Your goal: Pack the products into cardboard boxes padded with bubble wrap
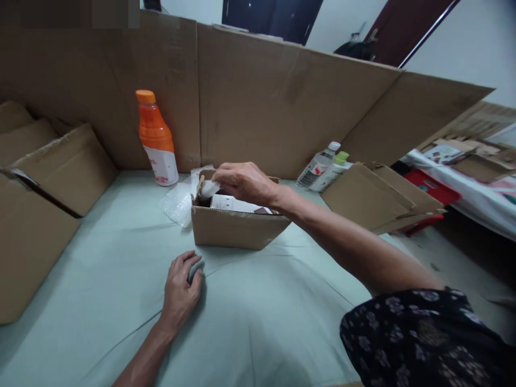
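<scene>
I seem to be in a room of a home turned into a packing spot. My work surface is a bed (100, 301) under a pale green sheet. Flattened cardboard (258, 102) walls it across the upper frame, a dark door (407, 27) shows at upper right, and household bottles (324, 169) lie right of centre.

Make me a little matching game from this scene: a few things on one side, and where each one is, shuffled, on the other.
Things:
1. orange bottle
2. small open box
3. left hand
4. right hand

Places:
A. flat on the green cloth, in front of the box
B. over the box, pinching a white piece
C. upright by the cardboard wall
D. middle of the cloth, white items inside

Pairs: 1-C, 2-D, 3-A, 4-B
</scene>
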Motion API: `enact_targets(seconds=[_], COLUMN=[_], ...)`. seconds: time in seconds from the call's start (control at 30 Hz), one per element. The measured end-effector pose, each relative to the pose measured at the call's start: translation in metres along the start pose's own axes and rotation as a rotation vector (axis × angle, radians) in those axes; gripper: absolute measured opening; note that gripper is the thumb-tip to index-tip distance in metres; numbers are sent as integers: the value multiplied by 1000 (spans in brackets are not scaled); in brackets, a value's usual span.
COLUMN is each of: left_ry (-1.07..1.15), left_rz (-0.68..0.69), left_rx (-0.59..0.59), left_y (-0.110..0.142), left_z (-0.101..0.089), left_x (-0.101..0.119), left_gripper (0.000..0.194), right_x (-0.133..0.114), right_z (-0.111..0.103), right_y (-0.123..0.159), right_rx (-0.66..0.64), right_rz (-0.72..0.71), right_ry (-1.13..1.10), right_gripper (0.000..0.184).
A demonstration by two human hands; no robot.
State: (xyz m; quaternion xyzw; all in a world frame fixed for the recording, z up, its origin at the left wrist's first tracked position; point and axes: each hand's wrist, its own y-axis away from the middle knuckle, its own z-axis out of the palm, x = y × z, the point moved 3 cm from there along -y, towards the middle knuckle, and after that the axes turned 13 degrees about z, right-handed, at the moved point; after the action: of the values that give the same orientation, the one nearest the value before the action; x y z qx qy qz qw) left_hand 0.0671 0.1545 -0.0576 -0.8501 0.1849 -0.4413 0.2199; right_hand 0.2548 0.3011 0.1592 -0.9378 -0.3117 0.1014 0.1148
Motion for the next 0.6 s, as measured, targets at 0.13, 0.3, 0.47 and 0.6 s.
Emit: enact_targets(seconds=[0.13,0.3,0.47,0.6], left_ry=[10,4,35,54], left_rz=[-25,2,-48,-122], left_rx=[-14,-24,-25,-36], left_y=[-1,-1,-5,-20], left_z=[-3,-2,-6,-29], left_x=[2,1,4,21], left_gripper=[27,26,29,35], right_x=[1,-4,-7,16], right_z=[14,35,16,-34], right_y=[-16,-24,-14,45], right_rx=[-183,-413,-344,35], right_rz=[-119,-112,-132,70], right_ry=[-181,-271,-255,-290], right_gripper=[25,37,44,26])
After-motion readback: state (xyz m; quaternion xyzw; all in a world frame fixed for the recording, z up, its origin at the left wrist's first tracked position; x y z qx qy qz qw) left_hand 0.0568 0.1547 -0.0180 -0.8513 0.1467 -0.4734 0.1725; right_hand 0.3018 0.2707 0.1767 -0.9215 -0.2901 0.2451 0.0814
